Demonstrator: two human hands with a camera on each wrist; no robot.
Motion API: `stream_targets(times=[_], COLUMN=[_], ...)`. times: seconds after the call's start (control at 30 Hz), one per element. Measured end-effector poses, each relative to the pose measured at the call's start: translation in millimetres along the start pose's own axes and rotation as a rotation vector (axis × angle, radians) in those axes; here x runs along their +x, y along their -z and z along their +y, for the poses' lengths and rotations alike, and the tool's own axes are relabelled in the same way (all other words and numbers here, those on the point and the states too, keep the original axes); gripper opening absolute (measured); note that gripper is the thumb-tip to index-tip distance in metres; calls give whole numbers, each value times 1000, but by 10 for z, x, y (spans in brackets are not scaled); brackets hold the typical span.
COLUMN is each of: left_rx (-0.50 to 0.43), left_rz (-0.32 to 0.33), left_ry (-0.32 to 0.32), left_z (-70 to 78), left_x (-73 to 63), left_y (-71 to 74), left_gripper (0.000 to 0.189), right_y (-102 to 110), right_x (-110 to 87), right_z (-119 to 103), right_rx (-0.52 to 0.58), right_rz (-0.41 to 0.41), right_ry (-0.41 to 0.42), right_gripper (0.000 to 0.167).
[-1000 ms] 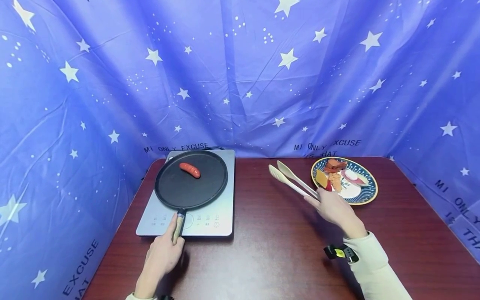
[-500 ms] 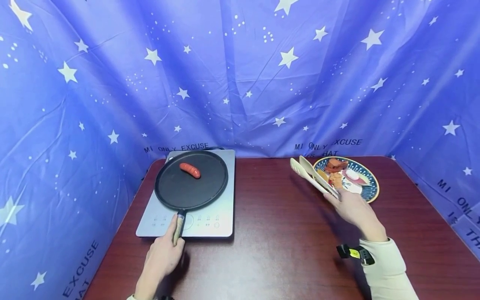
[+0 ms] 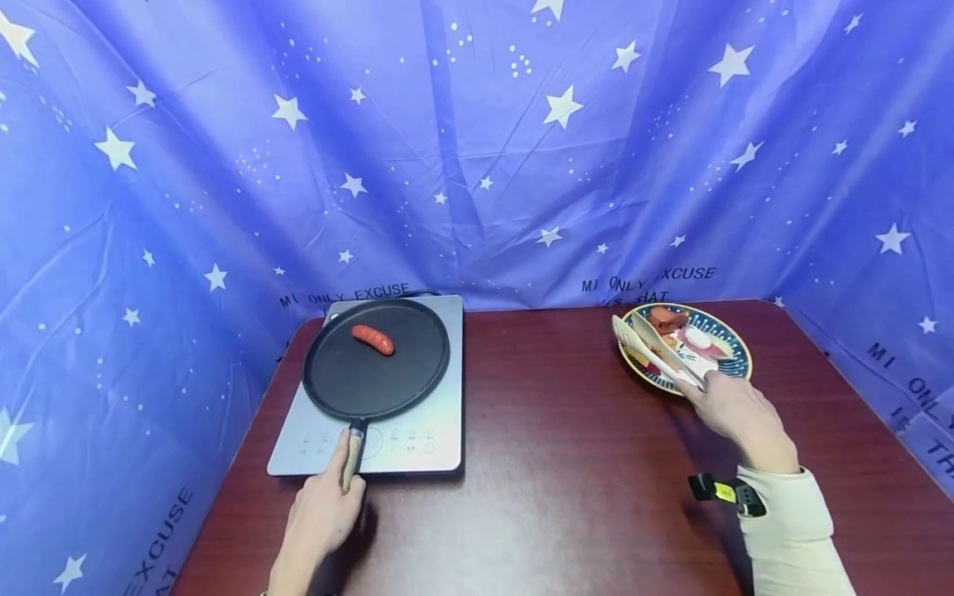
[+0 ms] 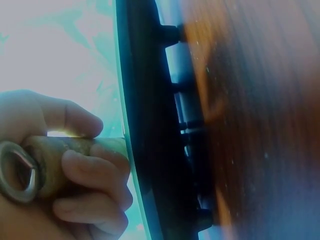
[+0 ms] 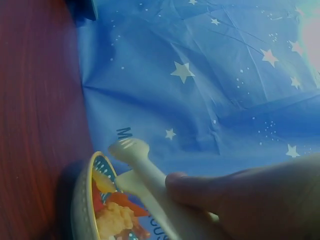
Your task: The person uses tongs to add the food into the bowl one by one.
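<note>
My left hand [image 3: 324,505] grips the handle [image 3: 354,455] of a round black frying pan [image 3: 373,385]; in the left wrist view the fingers [image 4: 95,175] curl round it. On the pan lies a red scored sausage [image 3: 373,339]. My right hand [image 3: 741,418] holds pale kitchen tongs [image 3: 656,348], tips slightly apart and nothing seen between them. The tongs reach over the left side of a patterned plate [image 3: 745,356] with a yellow rim. On it are several foods, among them a golden fried piece [image 5: 115,220] and a reddish-brown piece [image 3: 666,318].
The pan sits on a silver induction cooker [image 3: 450,447] at the left of the dark red wooden table [image 3: 537,463]. A blue star-patterned curtain [image 3: 477,149] hangs behind and at both sides.
My right hand has moved right with the tongs, bringing their tips from beside the plate to above its left side. My left hand keeps its grip on the pan handle.
</note>
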State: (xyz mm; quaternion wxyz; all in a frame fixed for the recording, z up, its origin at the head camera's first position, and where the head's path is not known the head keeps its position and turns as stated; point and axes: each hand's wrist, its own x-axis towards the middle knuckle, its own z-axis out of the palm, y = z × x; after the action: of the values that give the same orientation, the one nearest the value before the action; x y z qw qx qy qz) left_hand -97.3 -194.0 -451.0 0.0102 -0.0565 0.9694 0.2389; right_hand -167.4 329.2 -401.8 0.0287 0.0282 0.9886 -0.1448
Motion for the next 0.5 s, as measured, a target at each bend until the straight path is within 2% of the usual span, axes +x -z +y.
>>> stream_targets(times=[0.23, 0.5], left_rx=[3, 1], left_rz=[-5, 4], left_ry=[-1, 1], left_z=[-1, -6], left_x=[3, 13], left_y=[5, 8], left_gripper=[72, 72], right_y=[54, 99], right_x=[-65, -79], right_z=[11, 14], right_rx=[-13, -33], right_rz=[-63, -113], right_ry=[-86, -91], right_gripper=[66, 71])
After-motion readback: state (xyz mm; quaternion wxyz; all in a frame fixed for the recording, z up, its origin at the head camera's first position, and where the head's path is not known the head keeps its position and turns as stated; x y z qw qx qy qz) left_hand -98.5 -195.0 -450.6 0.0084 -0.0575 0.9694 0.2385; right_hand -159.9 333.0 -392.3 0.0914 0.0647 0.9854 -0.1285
